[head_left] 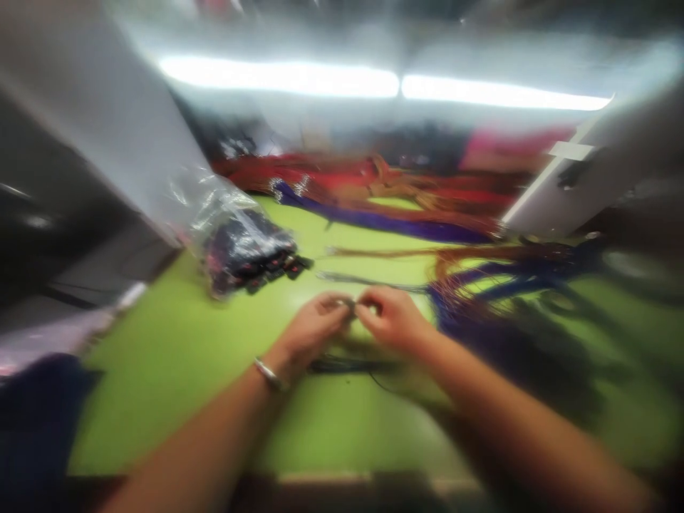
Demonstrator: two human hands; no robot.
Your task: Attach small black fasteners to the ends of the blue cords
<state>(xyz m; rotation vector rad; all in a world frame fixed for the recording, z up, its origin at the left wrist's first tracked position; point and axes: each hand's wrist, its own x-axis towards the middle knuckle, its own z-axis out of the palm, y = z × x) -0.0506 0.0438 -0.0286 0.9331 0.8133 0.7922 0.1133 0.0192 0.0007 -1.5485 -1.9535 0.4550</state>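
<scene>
Over the middle of the green tabletop, my left hand [313, 324] and my right hand [392, 317] meet fingertip to fingertip. A small dark piece [350, 304], which looks like a black connector, is pinched in my left fingers. The right thumb and fingers are closed against it; whatever they grip is too small and blurred to name. Beneath the hands lies a bundle of dark wires [345, 366]. To the left, a clear plastic bag [200, 203] lies with its mouth toward the hands, and several black connectors [293, 267] spill from it.
Thin brown wires [385, 251] and grey wires [368, 279] stretch behind the hands. A purple wire bundle [374, 219] and red-orange wires [331, 171] lie further back. Tangled blue wires [496, 281] cover the right side. White panels [561, 178] flank the green table [160, 399].
</scene>
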